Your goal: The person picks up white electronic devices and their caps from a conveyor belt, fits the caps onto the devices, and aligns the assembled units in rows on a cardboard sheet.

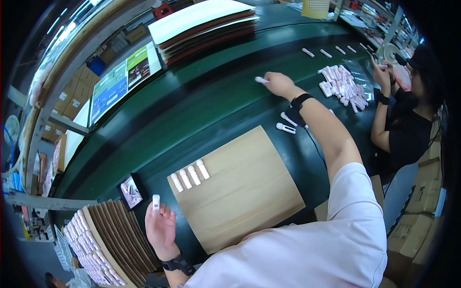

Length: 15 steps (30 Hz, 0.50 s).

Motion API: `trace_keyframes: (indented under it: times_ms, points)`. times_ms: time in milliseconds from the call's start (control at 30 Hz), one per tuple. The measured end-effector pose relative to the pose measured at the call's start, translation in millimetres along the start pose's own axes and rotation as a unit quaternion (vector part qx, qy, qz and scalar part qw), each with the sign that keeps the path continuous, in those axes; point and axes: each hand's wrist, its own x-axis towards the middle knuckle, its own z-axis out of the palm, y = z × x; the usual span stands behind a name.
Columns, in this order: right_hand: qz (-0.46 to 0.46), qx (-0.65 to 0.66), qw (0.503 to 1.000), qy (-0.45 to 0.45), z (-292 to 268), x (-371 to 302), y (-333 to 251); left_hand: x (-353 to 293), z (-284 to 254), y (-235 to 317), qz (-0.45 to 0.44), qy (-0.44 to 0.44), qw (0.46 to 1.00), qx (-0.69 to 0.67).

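Note:
My left hand (162,226) is raised beside the left edge of a brown cardboard sheet (245,192). A small white stick-shaped device (156,202) stands up from its closed thumb and fingers. My right hand (281,85) reaches far over the green work surface (211,103), pinching the end of a similar pale pinkish device (262,80). Several white devices with rounded heads (192,174) lie side by side near the sheet's upper left corner. Two more devices, one with a dark slot (286,128), rest beyond the sheet's right edge, below my right forearm.
A heap of pale devices (342,84) lies at the right, by a co-worker (408,105) in black handling something small. More devices (325,53) lie spaced along the far side. At left are a black box (132,191) and stacked cardboard layers (117,230); flat sheets (204,21) are piled behind.

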Motion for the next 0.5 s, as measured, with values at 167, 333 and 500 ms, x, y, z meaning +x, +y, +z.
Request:
trace_keyframes:
  times_ms: [167, 333, 500]
  points:
    - [-0.147, 0.257, 0.955, 0.005, -15, -97, -77, -13, 9, -10, 0.105, 0.053, 0.962, 0.245]
    - [-0.184, 0.489, 0.847, -0.101, -18, -217, -115, -16, 39, -28, 0.130, 0.051, 0.881, 0.452]
    - [-0.213, 0.551, 0.795, -0.140, -13, -266, -155, -22, 52, -29, 0.118, 0.019, 0.835, 0.537]
